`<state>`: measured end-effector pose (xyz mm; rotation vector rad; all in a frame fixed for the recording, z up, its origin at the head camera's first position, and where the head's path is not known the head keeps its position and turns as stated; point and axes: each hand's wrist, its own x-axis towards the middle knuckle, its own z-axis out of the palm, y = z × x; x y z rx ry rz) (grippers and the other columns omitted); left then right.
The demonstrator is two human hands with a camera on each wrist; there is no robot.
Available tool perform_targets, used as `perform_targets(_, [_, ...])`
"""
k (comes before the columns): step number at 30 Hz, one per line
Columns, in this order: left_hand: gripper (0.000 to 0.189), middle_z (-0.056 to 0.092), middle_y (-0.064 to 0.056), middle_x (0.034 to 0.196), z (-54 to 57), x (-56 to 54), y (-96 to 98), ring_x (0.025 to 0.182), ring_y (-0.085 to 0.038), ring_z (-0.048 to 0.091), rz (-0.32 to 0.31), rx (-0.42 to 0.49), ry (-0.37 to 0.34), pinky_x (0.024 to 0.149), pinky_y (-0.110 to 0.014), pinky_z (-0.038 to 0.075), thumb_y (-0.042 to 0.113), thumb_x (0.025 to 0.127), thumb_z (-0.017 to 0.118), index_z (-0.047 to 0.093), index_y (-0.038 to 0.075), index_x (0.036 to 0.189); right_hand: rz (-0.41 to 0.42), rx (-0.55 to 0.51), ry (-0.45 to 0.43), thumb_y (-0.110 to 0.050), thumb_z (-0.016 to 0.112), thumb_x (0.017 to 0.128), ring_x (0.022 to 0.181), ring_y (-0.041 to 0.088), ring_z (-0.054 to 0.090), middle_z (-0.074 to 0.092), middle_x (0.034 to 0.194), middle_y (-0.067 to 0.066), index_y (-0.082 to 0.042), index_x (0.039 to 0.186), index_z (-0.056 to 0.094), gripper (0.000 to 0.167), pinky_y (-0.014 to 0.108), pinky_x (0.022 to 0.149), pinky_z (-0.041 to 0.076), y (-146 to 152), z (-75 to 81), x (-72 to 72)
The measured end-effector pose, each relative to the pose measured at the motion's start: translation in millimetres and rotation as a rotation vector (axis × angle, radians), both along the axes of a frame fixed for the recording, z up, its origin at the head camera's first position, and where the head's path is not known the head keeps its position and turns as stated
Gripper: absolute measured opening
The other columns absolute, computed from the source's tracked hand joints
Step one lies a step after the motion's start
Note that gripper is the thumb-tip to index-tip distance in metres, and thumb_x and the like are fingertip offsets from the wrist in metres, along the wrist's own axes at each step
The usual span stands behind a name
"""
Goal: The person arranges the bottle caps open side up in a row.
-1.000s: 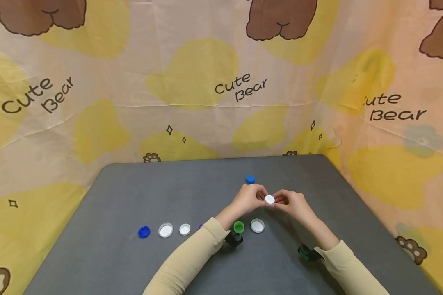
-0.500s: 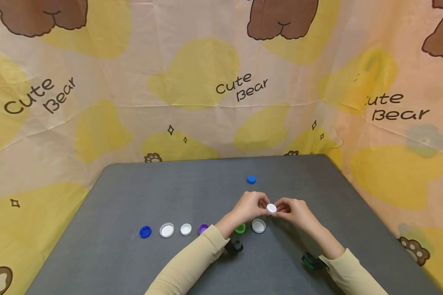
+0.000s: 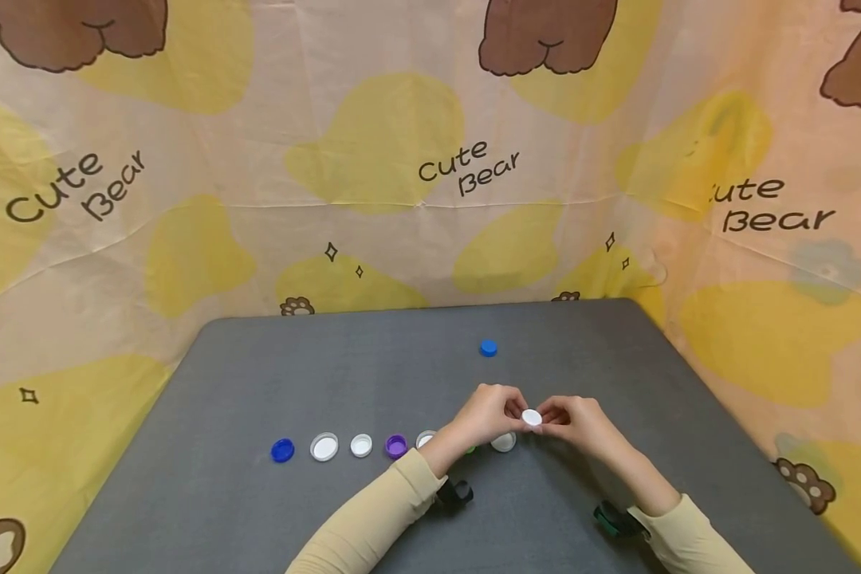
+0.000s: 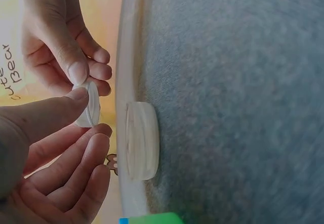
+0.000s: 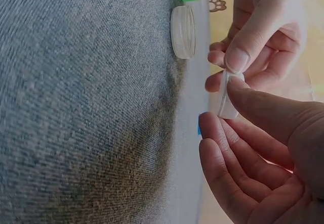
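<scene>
A small white bottle cap [image 3: 532, 418] is held above the grey table between both hands. My left hand [image 3: 489, 414] pinches its left side with thumb and fingers; my right hand [image 3: 577, 418] pinches the right side. In the left wrist view the cap [image 4: 91, 105] stands on edge, thumbs of both hands on its near rim. Close to the hands, a whitish translucent cap [image 3: 503, 442] lies on the table, partly covered by the left hand in the head view. A green cap [image 4: 161, 218] beside it is mostly hidden behind the left wrist.
Leftward runs a row of caps: a clear-rimmed white one [image 3: 425, 438], a purple one [image 3: 396, 446], a small white one [image 3: 361, 446], a larger white one [image 3: 324, 447] and a dark blue one [image 3: 282, 450]. Farther back lies a light blue cap [image 3: 489, 347]. A printed curtain [image 3: 373, 159] surrounds the table [image 3: 222, 510].
Both hands, still pinching the white bottle cap, have moved toward the near side and slightly right. The light blue cap and the purple cap have come into fuller view.
</scene>
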<state>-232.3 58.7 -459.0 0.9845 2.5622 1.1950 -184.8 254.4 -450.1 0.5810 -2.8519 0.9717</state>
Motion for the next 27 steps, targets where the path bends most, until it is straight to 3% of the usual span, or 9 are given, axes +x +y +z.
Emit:
perform_targets(13, [0.016, 0.072, 0.006, 0.083, -7.2, 2.8, 3.4, 0.067, 0.007, 0.057, -0.022, -0.009, 0.028, 0.061, -0.012, 0.045, 0.029, 0.085, 0.072, 0.071, 0.013, 0.091, 0.028, -0.011, -0.039, -0.025, 0.070, 0.086, 0.071, 0.000, 0.062, 0.071, 0.084, -0.003, -0.010, 0.097, 0.073, 0.019, 0.020, 0.064, 0.051, 10.5, -0.5, 1.2])
perform_targets(20, [0.020, 0.067, 0.010, 0.076, -7.5, 3.4, 5.0, 0.061, 0.005, 0.052, -0.015, -0.015, 0.054, 0.056, -0.012, 0.043, 0.032, 0.090, 0.064, 0.073, 0.014, 0.092, -0.007, -0.058, -0.078, -0.031, 0.064, 0.090, 0.068, 0.013, 0.066, 0.071, 0.078, -0.003, -0.012, 0.096, 0.073, 0.022, 0.021, 0.061, 0.051, 12.8, 0.6, 4.0])
perform_targets(27, [0.017, 0.066, 0.009, 0.070, -7.7, 4.2, 5.6, 0.057, 0.006, 0.050, -0.014, 0.030, 0.094, 0.053, -0.011, 0.041, 0.027, 0.091, 0.064, 0.073, 0.013, 0.089, -0.055, -0.121, -0.123, -0.031, 0.064, 0.090, 0.067, 0.017, 0.068, 0.070, 0.074, -0.002, -0.010, 0.092, 0.073, 0.023, 0.026, 0.060, 0.054, 13.9, -1.7, 2.8])
